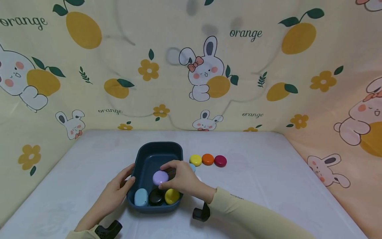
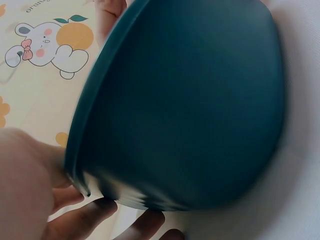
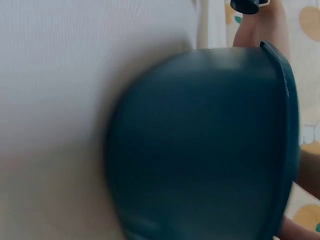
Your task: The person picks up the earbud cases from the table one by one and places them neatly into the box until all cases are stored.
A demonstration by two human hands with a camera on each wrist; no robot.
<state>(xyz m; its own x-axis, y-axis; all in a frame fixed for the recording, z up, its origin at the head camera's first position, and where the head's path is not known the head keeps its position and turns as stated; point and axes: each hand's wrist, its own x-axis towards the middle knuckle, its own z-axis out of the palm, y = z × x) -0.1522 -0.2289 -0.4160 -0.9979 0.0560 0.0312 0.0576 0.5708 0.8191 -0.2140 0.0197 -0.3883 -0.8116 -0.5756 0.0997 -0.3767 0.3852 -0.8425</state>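
Note:
A dark blue container [image 1: 158, 146] with rounded corners stands on the table. My left hand [image 1: 114, 187] holds its left side, thumb at the rim and fingertips against the outer wall in the left wrist view. My right hand [image 1: 186, 177] reaches over the right rim and pinches a round light purple piece [image 1: 160, 178] between thumb and forefinger. A dark piece [image 1: 172, 174] shows partly behind those fingers. Along the near end inside lie a light blue piece [image 1: 141, 197], a black piece [image 1: 156, 197] and a yellow piece [image 1: 172, 196].
Right of the container, a yellow piece [image 1: 195, 160], an orange piece [image 1: 208, 159] and a dark red piece [image 1: 220, 161] lie in a row on the white tabletop [image 1: 253, 172]. Another light blue piece [image 1: 193, 167] is partly hidden by my right hand. A printed cloth [image 1: 167, 43] hangs behind.

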